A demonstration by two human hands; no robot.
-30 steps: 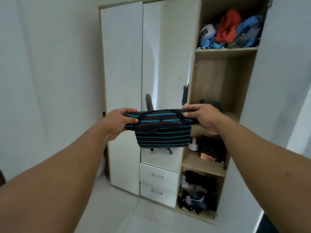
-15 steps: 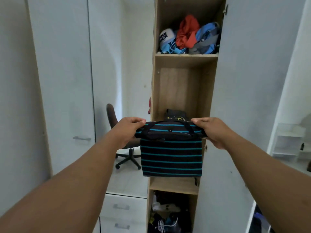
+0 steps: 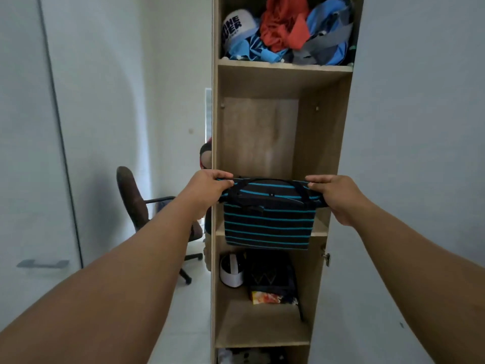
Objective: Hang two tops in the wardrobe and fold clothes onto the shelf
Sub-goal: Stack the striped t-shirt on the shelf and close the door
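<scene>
— What has changed since half a second ago?

— Closer to the wardrobe (image 3: 266, 324) everything has been brought; its open shelves now fill the view.

— How is the top held?

— The folded striped top (image 3: 269, 219) is pinched at its upper corners: one by the left hand (image 3: 210, 191), the other by the right hand (image 3: 333, 197). It is hung in front of the middle shelf (image 3: 319, 229).

— And beyond?

— Crumpled clothes (image 3: 286, 30) are piled on the upper shelf; an office chair (image 3: 133, 198) is seen at left.
</scene>
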